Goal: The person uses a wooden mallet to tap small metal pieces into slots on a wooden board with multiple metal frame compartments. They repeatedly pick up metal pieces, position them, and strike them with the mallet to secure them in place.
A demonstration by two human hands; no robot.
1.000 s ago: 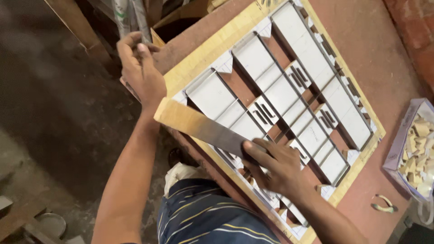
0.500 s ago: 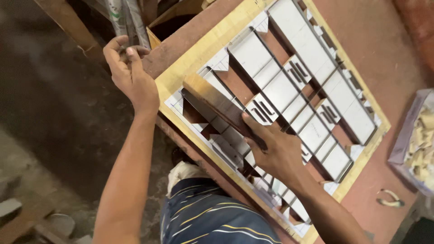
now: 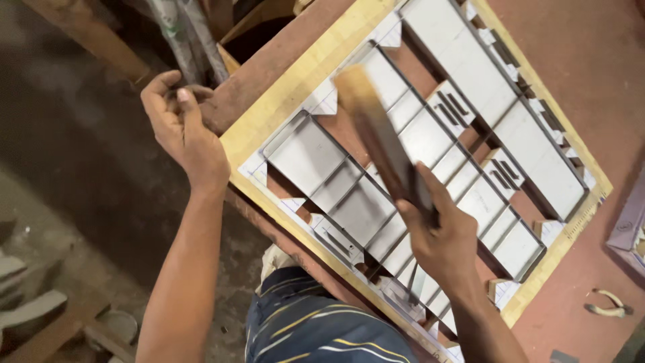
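Observation:
A yellow-edged wooden board (image 3: 282, 107) lies on a reddish table (image 3: 591, 81) and carries a grid of thin metal strips and grey rectangular plates (image 3: 309, 151). My right hand (image 3: 440, 235) grips one end of a wooden slat (image 3: 376, 131), which is lifted above the grid and blurred. My left hand (image 3: 185, 128) is off the table's left corner, fingers closed on something small that I cannot make out, next to upright grey rods (image 3: 185, 33).
A tray of pale small pieces (image 3: 635, 228) sits at the right edge. A small curved metal piece (image 3: 608, 302) lies on the table below it. Dark floor with wooden scraps (image 3: 47, 316) is to the left.
My right hand has swung the wooden slat from lying flat across the board's near corner up above the grid. My left hand stayed by the table corner.

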